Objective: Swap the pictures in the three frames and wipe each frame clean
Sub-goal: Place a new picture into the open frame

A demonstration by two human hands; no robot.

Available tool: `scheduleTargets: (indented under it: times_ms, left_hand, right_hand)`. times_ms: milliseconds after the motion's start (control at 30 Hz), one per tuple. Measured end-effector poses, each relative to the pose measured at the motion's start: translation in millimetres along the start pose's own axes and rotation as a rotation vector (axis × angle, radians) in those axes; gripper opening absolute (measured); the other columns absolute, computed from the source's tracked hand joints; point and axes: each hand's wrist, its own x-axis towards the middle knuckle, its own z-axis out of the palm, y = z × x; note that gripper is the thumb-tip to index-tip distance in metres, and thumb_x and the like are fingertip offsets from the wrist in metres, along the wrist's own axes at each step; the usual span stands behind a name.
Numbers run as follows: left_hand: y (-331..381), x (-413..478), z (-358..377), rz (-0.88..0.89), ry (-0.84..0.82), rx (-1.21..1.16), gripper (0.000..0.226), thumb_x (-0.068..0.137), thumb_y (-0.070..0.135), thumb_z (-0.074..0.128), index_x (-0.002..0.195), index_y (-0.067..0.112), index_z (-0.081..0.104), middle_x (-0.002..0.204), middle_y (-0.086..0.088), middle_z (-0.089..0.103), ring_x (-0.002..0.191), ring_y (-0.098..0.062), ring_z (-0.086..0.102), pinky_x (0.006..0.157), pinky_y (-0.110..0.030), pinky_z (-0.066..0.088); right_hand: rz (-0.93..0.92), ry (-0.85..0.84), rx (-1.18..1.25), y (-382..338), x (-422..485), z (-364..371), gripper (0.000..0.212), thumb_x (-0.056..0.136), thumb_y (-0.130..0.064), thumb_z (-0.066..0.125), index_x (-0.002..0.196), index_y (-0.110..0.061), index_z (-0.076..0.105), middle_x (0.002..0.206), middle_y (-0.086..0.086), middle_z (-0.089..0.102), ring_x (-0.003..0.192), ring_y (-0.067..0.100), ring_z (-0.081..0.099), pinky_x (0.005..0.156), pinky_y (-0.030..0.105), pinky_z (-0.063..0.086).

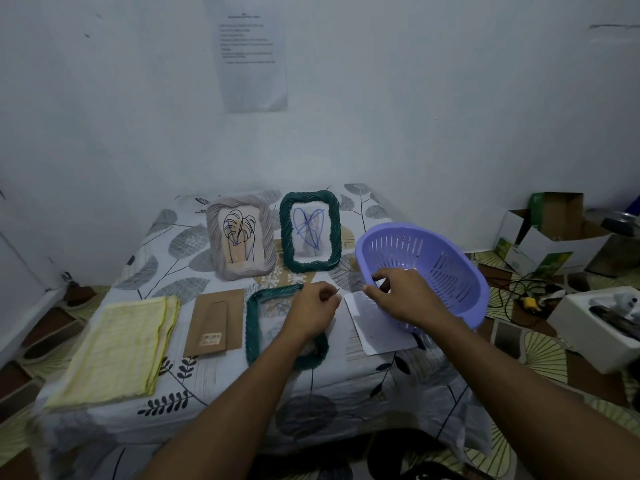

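Two frames stand upright at the back of the table: a grey frame (240, 237) with a black leaf drawing and a green frame (310, 231) with a blue drawing. A second green frame (252, 327) lies flat near the front, with no picture in it. My left hand (313, 315) hovers over this frame, fingers curled, pinching a small thin dark thing that I cannot identify. My right hand (403, 296) grips the near rim of a tilted purple basket (446, 268). A white sheet (372, 323) lies partly under the basket.
A folded yellow cloth (121, 348) lies at the front left. A brown cardboard frame back (214, 322) sits beside the flat frame. Open boxes (554, 237) and cables (519, 292) crowd the floor on the right. A wall stands behind the table.
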Motion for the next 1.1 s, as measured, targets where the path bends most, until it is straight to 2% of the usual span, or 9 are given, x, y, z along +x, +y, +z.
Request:
scheduleTargets:
  times_ms: [100,233,333,433,567,733,900,1033,1100]
  left_hand:
    - [-2,-2,-20,0.049,0.052,-0.021,0.018,0.092,0.020,0.061,0.104,0.009,0.069,0.102,-0.005,0.070,0.091,-0.014,0.063,0.084,-0.024,0.047]
    - [-21,-6,-50,0.026,0.053,0.002,0.015,0.092,0.019,0.060,0.102,0.012,0.069,0.100,-0.002,0.069,0.093,-0.015,0.063,0.086,-0.025,0.048]
    - [-32,-10,-61,0.031,0.054,0.025,0.012,0.093,0.017,0.060,0.099,0.013,0.068,0.098,-0.004,0.069,0.090,-0.015,0.063,0.081,-0.023,0.047]
    - [-28,-10,-57,0.051,0.063,0.032,0.015,0.093,0.017,0.060,0.103,0.011,0.069,0.101,-0.004,0.070,0.091,-0.014,0.062,0.083,-0.023,0.047]
    - [6,-1,-28,0.122,-0.005,-0.030,0.027,0.095,0.021,0.057,0.119,0.011,0.064,0.117,-0.006,0.066,0.098,-0.016,0.061,0.092,-0.035,0.051]
    - [42,9,14,0.174,-0.079,-0.065,0.041,0.095,0.026,0.057,0.133,0.012,0.055,0.134,-0.007,0.056,0.109,-0.021,0.060,0.097,-0.037,0.047]
    - [37,11,25,0.168,-0.007,-0.092,0.038,0.090,0.023,0.065,0.126,0.011,0.062,0.128,-0.006,0.057,0.091,-0.015,0.063,0.090,-0.033,0.050]
    - [34,13,21,0.179,-0.028,-0.101,0.038,0.090,0.023,0.066,0.126,0.011,0.062,0.127,-0.005,0.058,0.093,-0.016,0.062,0.089,-0.031,0.049]
    - [36,13,22,0.160,-0.026,-0.112,0.038,0.089,0.022,0.066,0.126,0.012,0.062,0.126,-0.005,0.058,0.094,-0.016,0.062,0.090,-0.032,0.050]
  right_hand:
    - [-0.025,0.099,-0.056,-10,-1,-1,0.046,0.092,-0.048,0.054,0.127,-0.018,0.057,0.108,0.006,0.068,0.098,0.028,0.062,0.080,0.041,0.053]
    - [-0.036,0.156,0.004,-17,14,-3,0.030,0.095,-0.030,0.052,0.118,-0.016,0.062,0.106,0.008,0.070,0.095,0.028,0.063,0.081,0.042,0.054]
    - [0.118,0.048,-0.113,8,35,-17,0.027,0.091,-0.023,0.055,0.115,-0.013,0.065,0.110,0.012,0.069,0.099,0.030,0.063,0.086,0.040,0.052]
    - [0.227,-0.141,-0.348,34,44,-25,0.033,0.087,-0.035,0.064,0.107,-0.009,0.064,0.108,0.013,0.068,0.099,0.031,0.062,0.082,0.035,0.049]
    - [0.228,-0.321,-0.420,40,40,-12,0.039,0.084,-0.049,0.063,0.076,-0.011,0.056,0.077,0.008,0.057,0.074,0.025,0.053,0.067,0.029,0.041]
    - [0.169,-0.313,-0.475,38,42,-4,0.034,0.081,-0.047,0.061,0.081,-0.013,0.058,0.081,0.007,0.057,0.076,0.024,0.057,0.070,0.032,0.050]
    - [0.135,-0.251,-0.460,37,42,-3,0.036,0.080,-0.038,0.063,0.058,-0.016,0.044,0.063,0.004,0.047,0.060,0.023,0.050,0.055,0.030,0.043]
    - [0.153,-0.164,-0.381,37,40,-4,0.029,0.081,-0.023,0.063,0.059,-0.014,0.047,0.063,0.004,0.049,0.063,0.026,0.056,0.066,0.037,0.055]
    - [0.165,-0.143,-0.359,39,41,-6,0.033,0.082,-0.024,0.064,0.057,-0.014,0.047,0.058,0.004,0.049,0.058,0.024,0.054,0.062,0.036,0.052]
